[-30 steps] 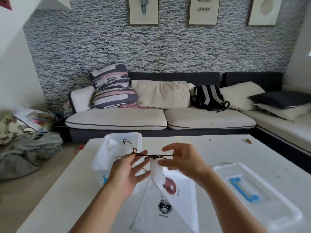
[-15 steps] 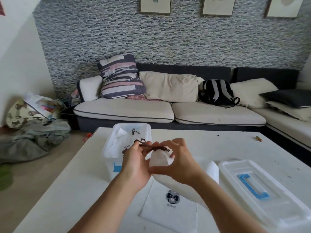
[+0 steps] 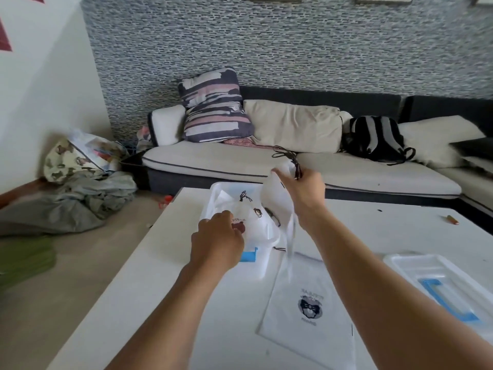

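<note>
Right hand [image 3: 301, 188]: fingers closed round the dark drawstring cord [image 3: 285, 154] and the gathered neck of a white drawstring bag [image 3: 276, 196]; grip narrow and holding; the cord loops stand up above the knuckles; the bag body hangs below and to the left of the hand, over the far right corner of the clear plastic bin [image 3: 229, 185], its lower part trailing past the bin's right wall toward the table [image 3: 160, 263].

Left hand [image 3: 217, 244]: placed over the near left part of the bin, fingers curled downward onto the stacked bags [image 3: 256, 225] inside; the fingertips are hidden behind the knuckles, so it cannot be determined whether they pinch a bag or only rest on it.

Bin: stands on the white table, lid off, blue latch [image 3: 249, 256] on the near wall; the white bags inside show dark cords and a brown print.

Flat bag [image 3: 309, 308]: lies on the table just in front of the bin and under the right forearm, a dark bear-like print facing up; apart from both hands.

Bin lid [image 3: 416, 265]: lies on the table to the right, blue handle [image 3: 442, 300] uppermost; well apart from the bin.

Surroundings: small brown object [image 3: 452, 219] near the table's far right edge; sofa [image 3: 213, 161] behind the table with a striped cushion [image 3: 213, 108] and a black and grey backpack [image 3: 376, 138]; heap of cloth [image 3: 80, 201] on the floor at left.
</note>
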Demonstrator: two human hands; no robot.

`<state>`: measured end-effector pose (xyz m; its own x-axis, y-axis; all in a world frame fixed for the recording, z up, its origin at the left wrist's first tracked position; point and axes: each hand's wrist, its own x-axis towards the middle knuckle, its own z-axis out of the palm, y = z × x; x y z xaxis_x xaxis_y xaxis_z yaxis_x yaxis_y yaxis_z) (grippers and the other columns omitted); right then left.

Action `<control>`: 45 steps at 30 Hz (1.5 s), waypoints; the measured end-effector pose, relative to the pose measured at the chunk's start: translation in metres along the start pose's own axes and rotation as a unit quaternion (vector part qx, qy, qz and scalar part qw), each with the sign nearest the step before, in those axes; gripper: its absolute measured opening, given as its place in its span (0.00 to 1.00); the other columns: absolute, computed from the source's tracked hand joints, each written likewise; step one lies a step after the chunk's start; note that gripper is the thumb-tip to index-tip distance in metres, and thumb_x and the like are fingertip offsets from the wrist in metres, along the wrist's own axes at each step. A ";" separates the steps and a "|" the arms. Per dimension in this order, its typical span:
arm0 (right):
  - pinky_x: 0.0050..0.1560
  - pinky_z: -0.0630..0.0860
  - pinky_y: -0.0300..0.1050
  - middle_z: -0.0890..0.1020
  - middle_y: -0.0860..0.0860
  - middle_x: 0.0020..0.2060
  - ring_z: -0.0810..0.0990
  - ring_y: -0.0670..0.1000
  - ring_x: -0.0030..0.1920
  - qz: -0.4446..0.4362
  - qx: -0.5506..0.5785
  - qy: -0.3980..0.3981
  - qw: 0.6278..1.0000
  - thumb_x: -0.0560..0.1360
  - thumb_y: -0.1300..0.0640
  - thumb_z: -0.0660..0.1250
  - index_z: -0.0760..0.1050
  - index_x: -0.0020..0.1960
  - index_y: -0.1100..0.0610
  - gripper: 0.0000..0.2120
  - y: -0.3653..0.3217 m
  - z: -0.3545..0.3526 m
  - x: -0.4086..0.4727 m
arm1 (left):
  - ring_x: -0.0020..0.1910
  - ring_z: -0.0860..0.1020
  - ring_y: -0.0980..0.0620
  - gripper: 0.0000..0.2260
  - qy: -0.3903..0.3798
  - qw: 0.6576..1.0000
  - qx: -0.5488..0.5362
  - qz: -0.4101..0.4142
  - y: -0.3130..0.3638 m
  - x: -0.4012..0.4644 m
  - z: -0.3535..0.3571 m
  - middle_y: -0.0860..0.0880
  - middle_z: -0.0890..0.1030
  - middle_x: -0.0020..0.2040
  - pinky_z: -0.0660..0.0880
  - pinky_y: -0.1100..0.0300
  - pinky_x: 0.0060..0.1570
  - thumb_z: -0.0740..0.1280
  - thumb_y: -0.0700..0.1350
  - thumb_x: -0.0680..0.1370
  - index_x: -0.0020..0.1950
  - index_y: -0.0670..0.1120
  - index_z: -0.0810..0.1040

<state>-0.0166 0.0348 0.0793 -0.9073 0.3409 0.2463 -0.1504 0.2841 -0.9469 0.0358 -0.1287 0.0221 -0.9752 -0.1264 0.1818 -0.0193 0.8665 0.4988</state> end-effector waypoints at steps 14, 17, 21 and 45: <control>0.50 0.78 0.47 0.79 0.50 0.60 0.80 0.54 0.54 -0.086 -0.346 -0.194 0.914 0.70 0.55 0.77 0.77 0.60 0.52 0.20 0.078 0.122 0.045 | 0.40 0.73 0.50 0.12 -0.003 0.997 0.074 0.015 -0.029 0.033 0.001 0.50 0.77 0.43 0.67 0.57 0.40 0.55 0.52 0.83 0.48 0.47 0.72; 0.45 0.75 0.46 0.81 0.50 0.49 0.80 0.55 0.49 -0.130 -0.540 -0.215 0.803 0.71 0.50 0.75 0.75 0.50 0.54 0.13 0.073 0.121 0.044 | 0.46 0.74 0.52 0.13 -0.055 0.993 0.100 0.042 -0.034 0.035 0.011 0.51 0.80 0.52 0.70 0.59 0.44 0.56 0.55 0.83 0.57 0.50 0.75; 0.50 0.76 0.46 0.78 0.50 0.48 0.79 0.55 0.50 -0.033 -0.616 -0.356 0.702 0.69 0.36 0.73 0.74 0.61 0.54 0.29 0.070 0.126 0.050 | 0.57 0.75 0.52 0.17 -0.116 0.980 0.136 0.083 -0.044 0.037 0.022 0.51 0.78 0.60 0.73 0.57 0.54 0.53 0.55 0.84 0.65 0.51 0.74; 0.34 0.82 0.44 0.86 0.55 0.35 0.84 0.51 0.29 -0.031 -0.295 -0.170 0.940 0.76 0.53 0.70 0.82 0.42 0.63 0.12 0.034 0.010 0.066 | 0.52 0.78 0.46 0.10 -0.013 0.983 0.145 0.112 -0.024 0.041 0.015 0.51 0.82 0.52 0.71 0.53 0.56 0.60 0.50 0.79 0.52 0.49 0.79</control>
<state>-0.0851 0.0577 0.0614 -0.9922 0.0290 0.1214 -0.0542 0.7757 -0.6288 -0.0071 -0.1468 0.0047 -0.9674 0.0930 0.2355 0.1388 0.9727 0.1860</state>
